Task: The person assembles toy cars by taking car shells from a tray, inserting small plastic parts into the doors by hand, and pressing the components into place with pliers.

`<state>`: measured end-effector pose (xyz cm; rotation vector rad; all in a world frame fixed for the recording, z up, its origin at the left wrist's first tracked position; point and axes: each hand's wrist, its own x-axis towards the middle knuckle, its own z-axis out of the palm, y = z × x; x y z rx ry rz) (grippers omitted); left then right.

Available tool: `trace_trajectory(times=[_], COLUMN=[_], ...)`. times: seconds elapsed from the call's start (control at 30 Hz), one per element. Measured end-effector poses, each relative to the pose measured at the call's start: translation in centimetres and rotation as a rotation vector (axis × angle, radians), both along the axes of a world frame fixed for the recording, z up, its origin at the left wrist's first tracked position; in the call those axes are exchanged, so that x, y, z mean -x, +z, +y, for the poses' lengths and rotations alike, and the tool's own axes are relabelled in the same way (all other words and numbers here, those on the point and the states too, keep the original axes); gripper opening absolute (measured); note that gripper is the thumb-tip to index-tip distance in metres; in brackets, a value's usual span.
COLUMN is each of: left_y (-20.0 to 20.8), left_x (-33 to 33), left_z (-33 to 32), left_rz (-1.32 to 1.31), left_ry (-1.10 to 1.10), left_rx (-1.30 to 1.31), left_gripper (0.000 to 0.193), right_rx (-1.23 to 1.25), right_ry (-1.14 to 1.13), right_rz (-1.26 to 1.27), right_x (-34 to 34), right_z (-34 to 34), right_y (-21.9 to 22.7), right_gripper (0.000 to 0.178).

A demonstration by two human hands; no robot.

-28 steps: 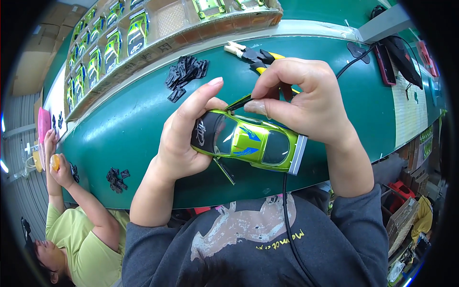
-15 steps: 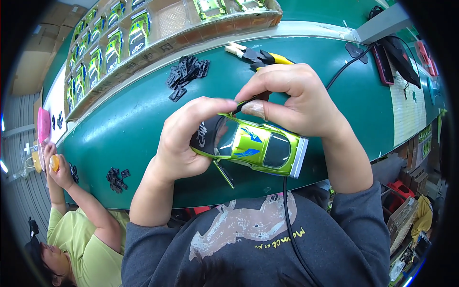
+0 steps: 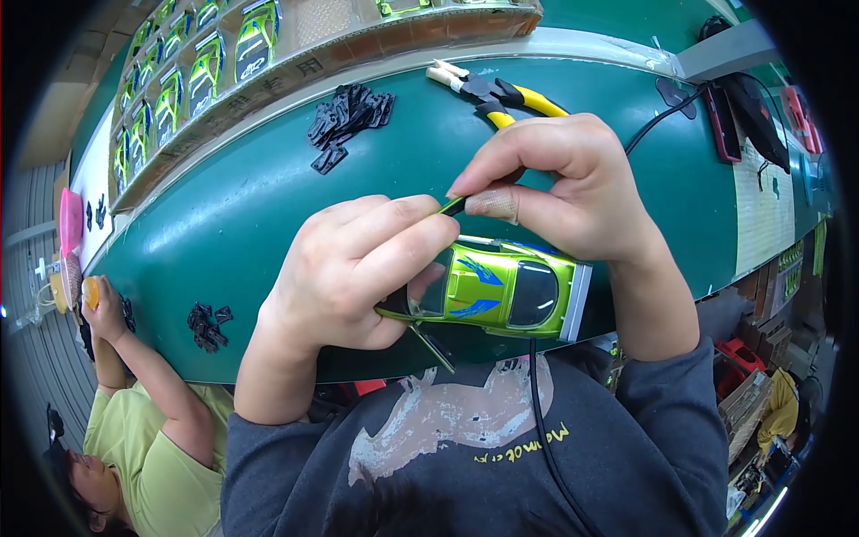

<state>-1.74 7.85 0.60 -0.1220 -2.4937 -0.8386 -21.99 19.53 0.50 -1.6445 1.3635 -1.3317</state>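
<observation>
A lime-green toy car body [image 3: 486,285] with blue markings, dark windows and a grey rear wing is held over the green table. My left hand [image 3: 353,273] is closed round its front end and hides most of the hood. On the near side a green and black door [image 3: 431,347] stands swung out from the body. At the far side, my right hand [image 3: 562,183] pinches the tip of a thin black and green door [image 3: 456,205] between thumb and forefinger. Fingers of the left hand press against the other end of that door. Tape wraps the right thumb.
Yellow-handled pliers [image 3: 494,94] lie beyond my right hand. A pile of small black parts [image 3: 352,116] is left of them; a smaller pile [image 3: 208,327] lies farther left. A cardboard tray [image 3: 295,79] holds more green cars. At left, a co-worker's hand [image 3: 106,311] grips something orange.
My left-hand fingers have shifted over the hood and now meet the far-side door. The car has moved slightly right. The right hand keeps its pinch.
</observation>
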Motion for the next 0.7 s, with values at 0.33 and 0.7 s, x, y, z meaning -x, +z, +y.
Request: trace_trajectory(times=[0.33,0.7], left_y=[-1.2,-2.1], left_x=[-0.5,-0.4], left_z=[-0.4,-1.8], left_rz=[-0.05,-0.155], left_ry=[0.038,-0.041], left_rx=[-0.589,-2.011], left_gripper=[0.034,0.048], right_rx=[-0.1,0.512], right_ry=[-0.032,-0.335], right_rz=[-0.16,0.621], right_x=[-0.1,-2.5], right_z=[-0.5,-1.7], right_y=[-0.9,-2.6], right_gripper=[0.014,0.021])
